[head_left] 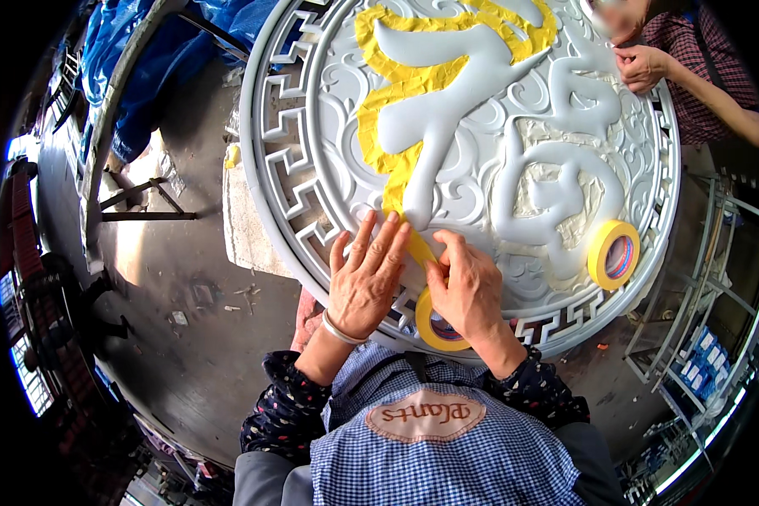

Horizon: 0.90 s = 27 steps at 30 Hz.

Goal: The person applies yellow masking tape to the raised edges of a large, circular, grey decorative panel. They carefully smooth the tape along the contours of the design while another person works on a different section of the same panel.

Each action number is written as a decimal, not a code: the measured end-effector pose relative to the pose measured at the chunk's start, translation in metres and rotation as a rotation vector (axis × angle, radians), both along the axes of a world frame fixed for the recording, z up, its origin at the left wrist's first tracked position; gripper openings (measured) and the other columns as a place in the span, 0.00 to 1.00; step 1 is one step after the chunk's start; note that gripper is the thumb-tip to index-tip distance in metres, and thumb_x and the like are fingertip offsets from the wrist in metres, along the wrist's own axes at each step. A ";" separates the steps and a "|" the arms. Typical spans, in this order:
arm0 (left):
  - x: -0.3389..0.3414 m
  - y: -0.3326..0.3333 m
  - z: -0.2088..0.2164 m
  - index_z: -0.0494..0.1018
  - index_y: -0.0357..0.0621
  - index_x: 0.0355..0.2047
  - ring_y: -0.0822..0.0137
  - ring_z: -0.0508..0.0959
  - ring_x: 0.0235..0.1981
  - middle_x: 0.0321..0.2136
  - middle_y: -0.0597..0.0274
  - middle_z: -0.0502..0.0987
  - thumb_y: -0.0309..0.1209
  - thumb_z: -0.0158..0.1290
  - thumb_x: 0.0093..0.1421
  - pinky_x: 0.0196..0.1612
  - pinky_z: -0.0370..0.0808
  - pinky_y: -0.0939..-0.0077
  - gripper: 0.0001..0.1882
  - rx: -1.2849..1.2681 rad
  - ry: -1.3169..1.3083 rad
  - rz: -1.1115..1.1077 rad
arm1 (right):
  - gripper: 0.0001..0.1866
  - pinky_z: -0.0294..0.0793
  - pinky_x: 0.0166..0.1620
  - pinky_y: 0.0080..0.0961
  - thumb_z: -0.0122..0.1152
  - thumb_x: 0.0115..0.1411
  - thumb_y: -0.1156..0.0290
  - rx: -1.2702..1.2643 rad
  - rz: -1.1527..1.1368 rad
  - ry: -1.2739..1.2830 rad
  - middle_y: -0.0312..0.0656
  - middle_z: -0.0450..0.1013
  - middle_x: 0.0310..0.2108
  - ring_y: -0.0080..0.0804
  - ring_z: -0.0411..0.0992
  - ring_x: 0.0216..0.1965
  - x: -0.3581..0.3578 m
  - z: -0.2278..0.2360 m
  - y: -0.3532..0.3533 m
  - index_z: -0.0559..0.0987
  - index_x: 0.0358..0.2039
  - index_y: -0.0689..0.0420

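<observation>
A large round white relief panel (337, 143) carries raised character shapes, scrollwork and a cut-out fretwork border. Yellow masking tape (384, 126) runs along the edge of the raised character at the upper left of the panel. My left hand (364, 278) lies with fingers stretched flat, their tips on the tape by the character's lower end. Close beside it, my right hand (471, 287) pinches the tape strip (418, 248) between thumb and finger. That strip leads down towards a yellow tape roll (441, 337), partly hidden under my right hand.
Another yellow tape roll (599, 253) lies on the panel's right side. At the upper right, another person's hand (641, 69) is over the panel's edge. Blue sheeting (135, 76) and a metal frame (148, 202) are at left; a metal rack (691, 287) stands at right.
</observation>
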<state>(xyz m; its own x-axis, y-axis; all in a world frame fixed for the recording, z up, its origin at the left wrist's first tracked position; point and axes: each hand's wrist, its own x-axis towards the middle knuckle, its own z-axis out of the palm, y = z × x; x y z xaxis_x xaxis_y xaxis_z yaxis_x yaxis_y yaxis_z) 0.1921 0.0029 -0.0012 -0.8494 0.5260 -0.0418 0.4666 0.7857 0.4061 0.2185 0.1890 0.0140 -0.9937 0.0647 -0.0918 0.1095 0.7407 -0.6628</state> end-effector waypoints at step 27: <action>-0.006 -0.003 0.008 0.74 0.58 0.66 0.60 0.66 0.72 0.71 0.72 0.69 0.24 0.56 0.55 0.67 0.61 0.52 0.35 -0.024 0.092 -0.062 | 0.08 0.73 0.32 0.44 0.64 0.61 0.76 0.163 0.119 0.289 0.44 0.73 0.19 0.47 0.75 0.23 -0.016 -0.028 -0.016 0.72 0.29 0.55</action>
<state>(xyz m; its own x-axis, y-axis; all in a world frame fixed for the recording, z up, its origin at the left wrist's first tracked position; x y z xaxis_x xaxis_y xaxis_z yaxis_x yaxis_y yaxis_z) 0.1860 -0.0001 0.0072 -0.8163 0.5772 0.0217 0.5488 0.7635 0.3404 0.2024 0.1730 -0.0145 -0.9786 -0.0620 0.1961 -0.1583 0.8359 -0.5256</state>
